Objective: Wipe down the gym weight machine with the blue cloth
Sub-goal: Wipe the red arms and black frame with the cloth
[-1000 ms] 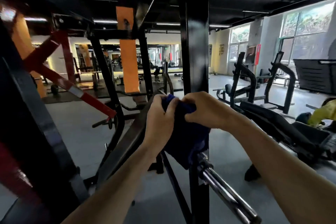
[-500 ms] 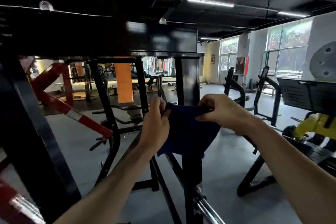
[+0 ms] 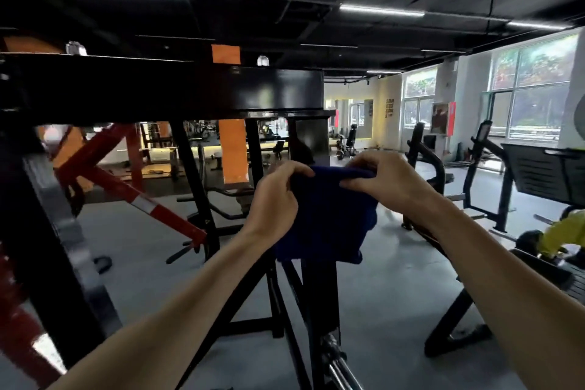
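A dark blue cloth (image 3: pixel 326 218) hangs spread out in front of the black upright post (image 3: pixel 319 294) of the weight machine. My left hand (image 3: pixel 275 199) pinches its upper left edge and my right hand (image 3: pixel 386 180) pinches its upper right edge. The cloth's lower edge falls across the post. Above, the machine's wide black top beam (image 3: pixel 190 92) runs across the view. A chrome weight peg (image 3: pixel 342 370) sticks out low on the post.
A black slanted frame member (image 3: pixel 60 247) and red arms (image 3: pixel 158 209) stand close on the left. Black benches and racks (image 3: pixel 493 180) fill the right side, with a yellow machine part (image 3: pixel 563 234) at the far right. Grey floor (image 3: pixel 389 304) lies below.
The view has tilted up, bringing the top beam into sight. The bunched cloth has been pulled open between both hands and now hangs flat.
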